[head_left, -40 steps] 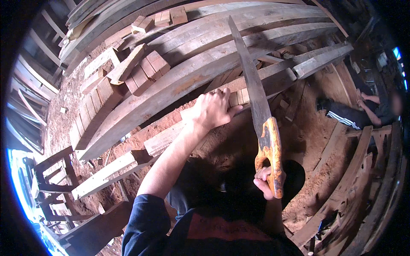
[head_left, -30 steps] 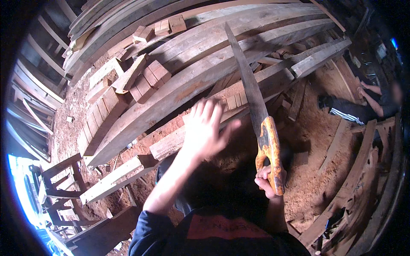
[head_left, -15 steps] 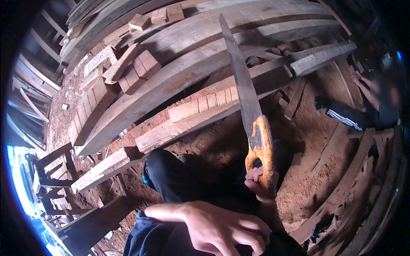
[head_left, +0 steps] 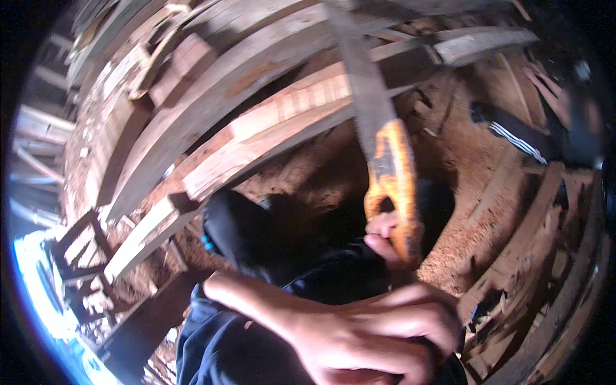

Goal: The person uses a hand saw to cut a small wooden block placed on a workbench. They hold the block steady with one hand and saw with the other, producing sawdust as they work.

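My right hand (head_left: 384, 237) grips the orange, worn handle (head_left: 394, 179) of a handsaw, its long dark blade (head_left: 356, 77) pointing up past a timber (head_left: 276, 119) with a row of cut lines. My left hand (head_left: 346, 337) lies low across the front of my dark clothing, fingers curled over something dark that I cannot make out, possibly cloth. My bent dark-trousered leg (head_left: 234, 231) is below the timber, over reddish sawdust. The picture is blurred.
Long beams (head_left: 237, 70) and short offcut blocks (head_left: 183, 61) lie beyond. A wooden frame (head_left: 80, 240) stands at lower left beside a bright opening. At right another person (head_left: 520, 135) in striped trousers reaches toward a board, amid loose planks (head_left: 513, 269).
My left hand has left the marked timber and come down across my front, moving rightward. The saw in my right hand sits slightly higher in view, and the view has shifted.
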